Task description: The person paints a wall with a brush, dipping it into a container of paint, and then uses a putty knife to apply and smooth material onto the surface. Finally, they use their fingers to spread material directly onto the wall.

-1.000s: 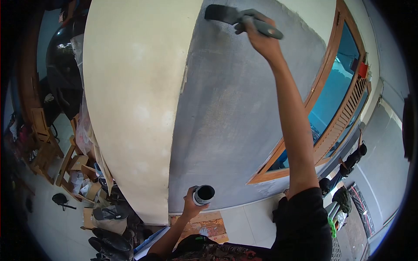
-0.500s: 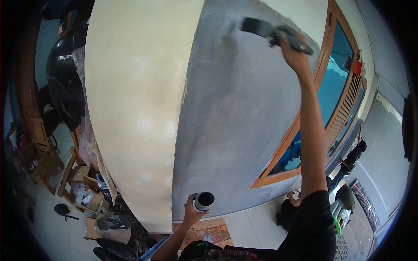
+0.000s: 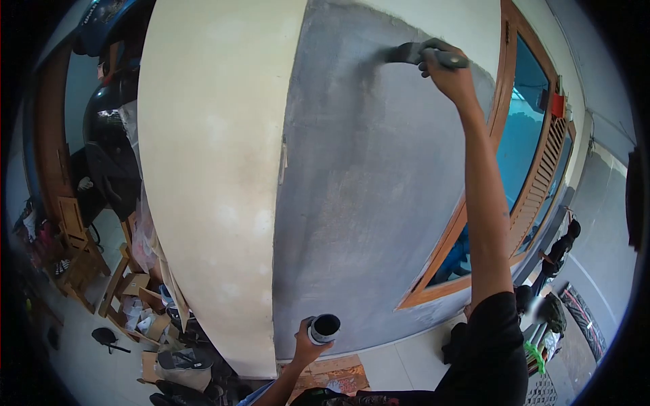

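High on the grey-coated wall (image 3: 379,169), my right hand (image 3: 448,76) is closed around the handle of a wide paintbrush (image 3: 408,53). Its dark bristles point left and overlap a darker, wet-looking streak on the grey surface. Low in the view, my left hand (image 3: 306,348) grips a small round can (image 3: 326,329) from its left side, with the mouth tilted toward me. The inside of the can looks black, so its contents do not show.
Cream wall (image 3: 213,169) borders the grey area on the left. A wood-framed window (image 3: 521,128) stands right of my raised arm. Another person (image 3: 560,252) works farther right. Cardboard (image 3: 342,371) lies on the floor below; boxes (image 3: 139,308) and shoes clutter the lower left.
My right hand has lowered slightly and turned the paintbrush, so its bristles now sit at the dark streak. The view has shifted a little; my left hand still holds the can.
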A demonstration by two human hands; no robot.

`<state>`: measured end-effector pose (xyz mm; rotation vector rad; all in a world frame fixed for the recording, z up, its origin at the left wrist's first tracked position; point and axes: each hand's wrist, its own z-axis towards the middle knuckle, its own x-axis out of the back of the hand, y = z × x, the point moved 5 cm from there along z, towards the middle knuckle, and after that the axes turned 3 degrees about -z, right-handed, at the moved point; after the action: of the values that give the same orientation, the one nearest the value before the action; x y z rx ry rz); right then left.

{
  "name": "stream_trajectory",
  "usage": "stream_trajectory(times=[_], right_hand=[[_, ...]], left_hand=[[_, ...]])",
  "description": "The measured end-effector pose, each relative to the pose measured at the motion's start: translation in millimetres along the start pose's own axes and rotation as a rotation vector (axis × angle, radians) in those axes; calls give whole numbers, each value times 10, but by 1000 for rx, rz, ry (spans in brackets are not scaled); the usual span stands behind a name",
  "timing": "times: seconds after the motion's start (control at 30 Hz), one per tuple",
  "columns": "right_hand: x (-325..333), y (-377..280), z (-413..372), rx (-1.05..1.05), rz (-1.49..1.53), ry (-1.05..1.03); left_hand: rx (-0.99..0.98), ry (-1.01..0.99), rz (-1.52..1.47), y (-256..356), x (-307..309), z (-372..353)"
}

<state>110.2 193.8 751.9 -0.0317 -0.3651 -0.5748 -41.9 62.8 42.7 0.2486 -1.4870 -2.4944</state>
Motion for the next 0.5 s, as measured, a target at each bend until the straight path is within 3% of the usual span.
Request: stream_trajectory(times=[0.1,0.17,0.27,0.33,0.37,0.4,0.47,0.5], right_hand=[[-2,-248,146,287,194,94],[-233,-433,365,282,425,33],[-587,-619,653,349,448,65],[-813,-543,790,251,577,39],[-770,-475,885,331,371,153],[-655,-471,852,334,383,161],[-467,-378,750,51,67,42],[-368,-387,752,142,-49,159]], left_hand=[[7,20,5,123,25,-4],[5,28,39,90,15,-23],[0,53,79,97,16,-35],[-5,79,82,153,-11,-52],[10,91,62,190,-6,-57],[24,102,43,217,3,-56],[14,123,68,147,28,-79],[3,136,78,149,37,-82]])
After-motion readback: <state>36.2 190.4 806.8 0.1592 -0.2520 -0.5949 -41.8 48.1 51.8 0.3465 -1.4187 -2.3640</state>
